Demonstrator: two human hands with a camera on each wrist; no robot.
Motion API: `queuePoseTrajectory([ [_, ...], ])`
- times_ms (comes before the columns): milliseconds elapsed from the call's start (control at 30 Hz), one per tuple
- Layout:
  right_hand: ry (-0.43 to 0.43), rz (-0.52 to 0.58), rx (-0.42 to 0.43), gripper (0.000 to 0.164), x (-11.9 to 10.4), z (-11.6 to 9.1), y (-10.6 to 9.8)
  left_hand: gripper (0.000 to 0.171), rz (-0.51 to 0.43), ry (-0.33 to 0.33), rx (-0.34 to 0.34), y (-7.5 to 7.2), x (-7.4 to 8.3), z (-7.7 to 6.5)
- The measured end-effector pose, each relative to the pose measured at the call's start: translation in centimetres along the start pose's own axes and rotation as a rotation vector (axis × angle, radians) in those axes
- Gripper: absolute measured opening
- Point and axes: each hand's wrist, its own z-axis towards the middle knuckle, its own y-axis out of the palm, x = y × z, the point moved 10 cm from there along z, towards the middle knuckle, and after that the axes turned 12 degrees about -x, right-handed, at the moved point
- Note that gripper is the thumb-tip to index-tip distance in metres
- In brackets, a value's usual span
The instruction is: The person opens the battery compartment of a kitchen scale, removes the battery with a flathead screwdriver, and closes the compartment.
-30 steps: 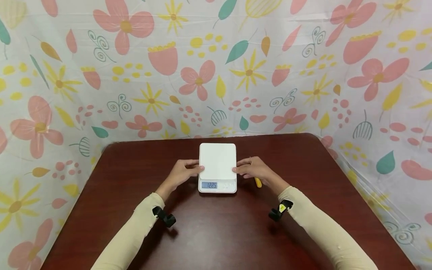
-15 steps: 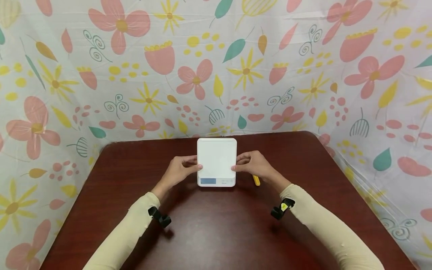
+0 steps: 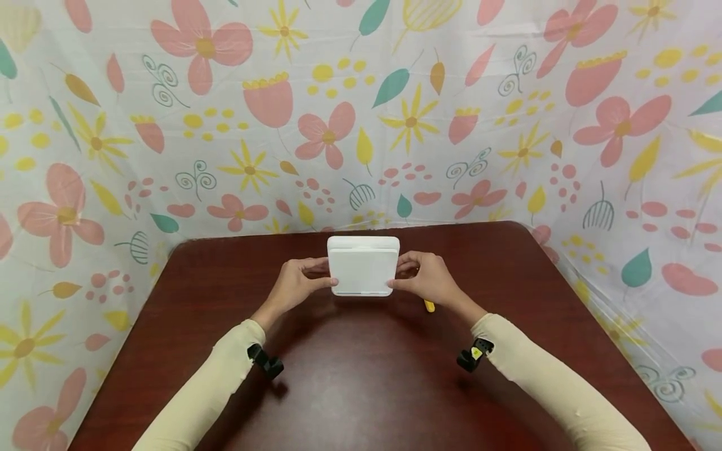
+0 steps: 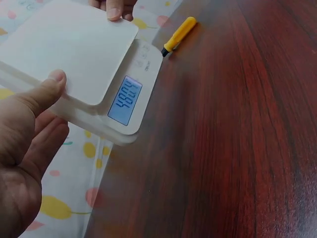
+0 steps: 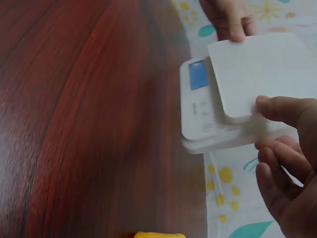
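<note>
Your sleeves (image 3: 192,388) come in from both sides over the counter (image 3: 361,382), each with a black wrist mount (image 3: 265,361), probably so you can grip evenly. Beside your right hand (image 3: 431,279) lies a yellow-handled tool (image 4: 181,33), flat and apparently untouched; my read is it's parked out of the way.

Hands: both part-closed. Left hand (image 3: 296,285) pinches the white scale (image 3: 362,272) by its left side, thumb on the platform, fingers under; right mirrors it. Opposed grip likely keeps it from twisting, and thumbs stay off the display (image 4: 125,100). That's lit, digits too unclear to call.

Scale's centered between your hands, toward the counter's back, far end tipped up at you. Looks held off the surface. From the head view the display is hidden.

Behind: floral curtain (image 3: 338,62), along the back edge.
</note>
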Motion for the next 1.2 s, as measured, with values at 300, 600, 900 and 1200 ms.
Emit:
queuePoseTrajectory([
  [300,-0.116,-0.174,0.062,0.039,-0.9,-0.2,0.0,0.042,0.031,0.103,0.01,0.1,1.0,0.0],
  [600,-0.305,-0.441,0.13,0.043,-2.3,-0.6,0.8,0.038,0.267,0.342,-0.049,1.4,2.8,-0.2],
  [900,-0.638,-0.708,0.144,0.044,-3.6,-2.1,3.0,0.05,0.538,0.544,-0.061,3.1,3.4,-0.8],
  [1200,-0.826,-0.923,0.177,0.017,-3.3,-2.8,4.7,0.044,0.74,0.589,-0.059,4.7,2.5,-0.9],
])
